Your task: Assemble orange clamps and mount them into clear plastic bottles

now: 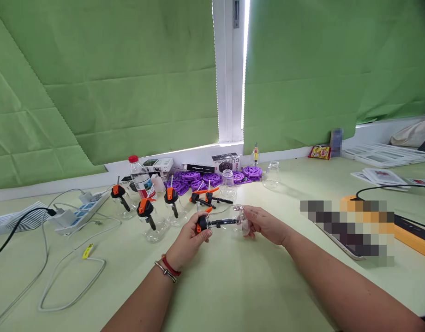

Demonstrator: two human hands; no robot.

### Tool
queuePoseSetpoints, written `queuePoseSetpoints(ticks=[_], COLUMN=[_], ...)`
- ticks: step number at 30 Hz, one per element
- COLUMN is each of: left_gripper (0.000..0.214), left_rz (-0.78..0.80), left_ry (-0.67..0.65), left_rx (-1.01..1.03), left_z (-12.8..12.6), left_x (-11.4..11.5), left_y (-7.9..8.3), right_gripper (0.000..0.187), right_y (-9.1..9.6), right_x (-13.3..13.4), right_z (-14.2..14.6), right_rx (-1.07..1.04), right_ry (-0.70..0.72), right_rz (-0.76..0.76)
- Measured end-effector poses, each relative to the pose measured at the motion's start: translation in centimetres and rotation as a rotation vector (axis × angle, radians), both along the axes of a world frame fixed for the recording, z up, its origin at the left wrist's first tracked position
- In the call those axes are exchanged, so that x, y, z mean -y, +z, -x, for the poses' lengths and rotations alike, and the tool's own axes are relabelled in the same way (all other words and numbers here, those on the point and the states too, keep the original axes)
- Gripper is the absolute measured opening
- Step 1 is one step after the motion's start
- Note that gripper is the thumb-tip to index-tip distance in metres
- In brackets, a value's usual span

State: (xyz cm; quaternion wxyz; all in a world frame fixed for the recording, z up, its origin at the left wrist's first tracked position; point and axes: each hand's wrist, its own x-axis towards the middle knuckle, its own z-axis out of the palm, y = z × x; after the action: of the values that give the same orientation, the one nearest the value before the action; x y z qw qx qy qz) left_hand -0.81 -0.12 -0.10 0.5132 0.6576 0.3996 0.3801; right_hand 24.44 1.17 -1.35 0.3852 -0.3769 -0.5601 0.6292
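Over the table in front of me, a clear glass bottle (240,220) is held on its side. My right hand (262,222) grips its base end. At the other end, my left hand (195,234) holds a black-and-orange cap (200,223), whose dark tube (223,222) reaches into the glass. Whether the cap is fastened, I cannot tell. Close behind lie loose black-and-orange caps (197,199) with dark tubes. To the left, capped bottles of the same kind (151,226) stand upright. Uncapped glass bottles (228,182) stand mouth-down farther back.
Purple plastic parts (212,179) and boxes (226,162) line the back, with a red-capped water bottle (141,180). A power strip (84,213) and white cables (72,251) lie left. At right are a blurred-out phone (352,252) and an orange-and-black object (415,237).
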Motion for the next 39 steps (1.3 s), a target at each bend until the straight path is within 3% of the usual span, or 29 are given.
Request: queuePoseSetpoints(ticks=[6, 10, 13, 19, 24, 28, 32, 39], left_gripper=[0.048, 0.046, 0.046, 0.047, 0.048, 0.046, 0.044, 0.047], left_rz=[0.01, -0.006, -0.016, -0.026, -0.005, -0.001, 0.004, 0.001], left_ry=[-0.016, 0.028, 0.051, 0.009, 0.018, 0.041, 0.036, 0.014], left_rx=[0.005, 0.015, 0.027, 0.056, 0.049, 0.06, 0.099, 0.091], left_z=[0.0, 0.0, 0.0, -0.1, -0.2, -0.1, 0.1, 0.1], left_x=[-0.1, -0.4, -0.5, -0.1, -0.1, -0.5, -0.6, -0.5], left_y=[-0.7, -0.7, -0.5, -0.4, -0.5, -0.8, -1.0, -1.0], right_gripper=[0.062, 0.057, 0.075, 0.043, 0.058, 0.052, 0.073, 0.042], right_y=[-0.7, 0.1, 0.7, -0.6, -1.4, -0.3, 0.5, 0.1], right_x=[-0.3, 0.1, 0.4, -0.2, -0.6, -0.2, 0.3, -0.1], right_z=[0.2, -0.4, -0.7, -0.2, -0.1, -0.7, -0.9, -0.1], right_rx=[0.075, -0.036, -0.049, -0.026, 0.061, -0.049, -0.029, 0.013], right_ry=[-0.005, 0.044, 0.064, 0.057, 0.017, 0.007, 0.042, 0.041], right_rz=[0.095, 0.016, -0.067, 0.039, 0.044, -0.056, -0.124, 0.0])
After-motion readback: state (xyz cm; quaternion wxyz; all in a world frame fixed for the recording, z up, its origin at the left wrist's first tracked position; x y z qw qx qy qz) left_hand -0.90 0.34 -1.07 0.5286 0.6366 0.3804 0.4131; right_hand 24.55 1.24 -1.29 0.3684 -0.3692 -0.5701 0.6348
